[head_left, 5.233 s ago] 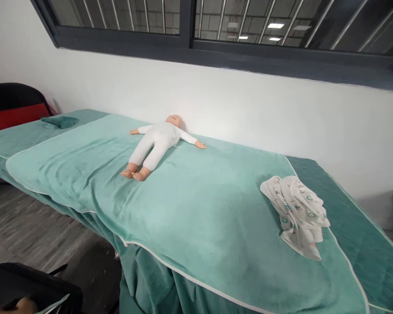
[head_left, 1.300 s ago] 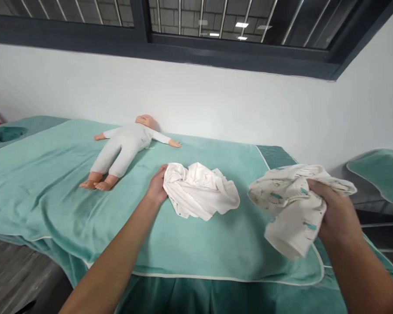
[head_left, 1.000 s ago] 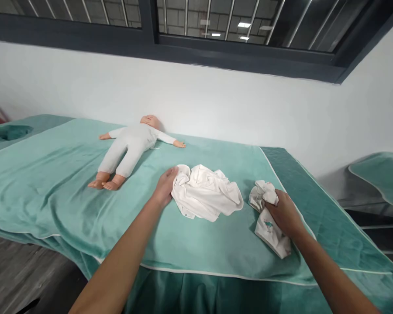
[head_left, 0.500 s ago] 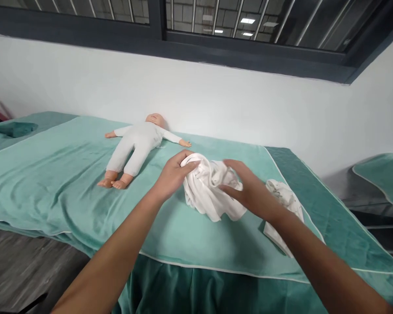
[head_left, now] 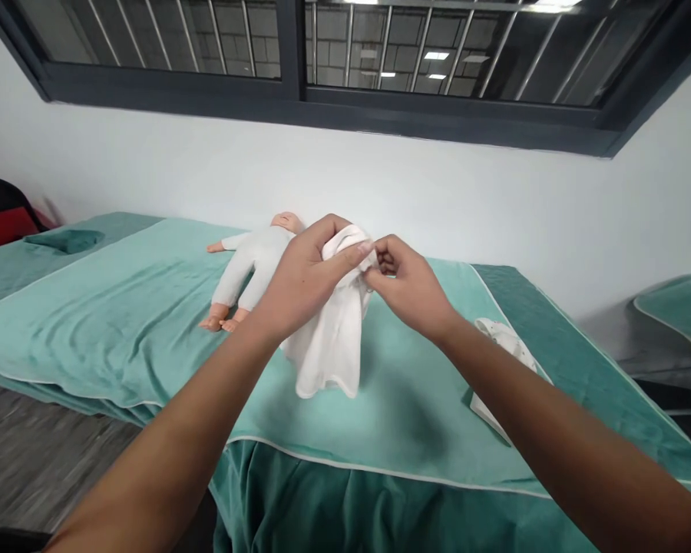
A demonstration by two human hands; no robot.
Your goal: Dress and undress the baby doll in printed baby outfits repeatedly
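Note:
A soft white garment (head_left: 337,338) hangs in loose folds above the bed, bunched at its top; its exact cut cannot be made out. My left hand (head_left: 314,273) grips the bunched part, thumb pressed over the fabric. Fingers curled, my right hand (head_left: 406,284) pinches the garment's right edge beside the left thumb. Behind my left hand, a baby doll (head_left: 242,265) in a white long-sleeved suit lies on its back, feet toward me; one arm is hidden. A folded, patterned white cloth (head_left: 504,342) lies to the right, partly covered by my right forearm.
The bed wears a light green cover (head_left: 150,299) with white piping and a darker green skirt (head_left: 345,507). A white wall (head_left: 438,184) and a dark-framed, barred window (head_left: 345,115) stand behind. A black and red object (head_left: 3,219) is at far left.
Both hands have risen and shifted toward the far side with the garment, which now hangs down lengthwise. My right hand has closed on its edge. The view has tilted slightly up.

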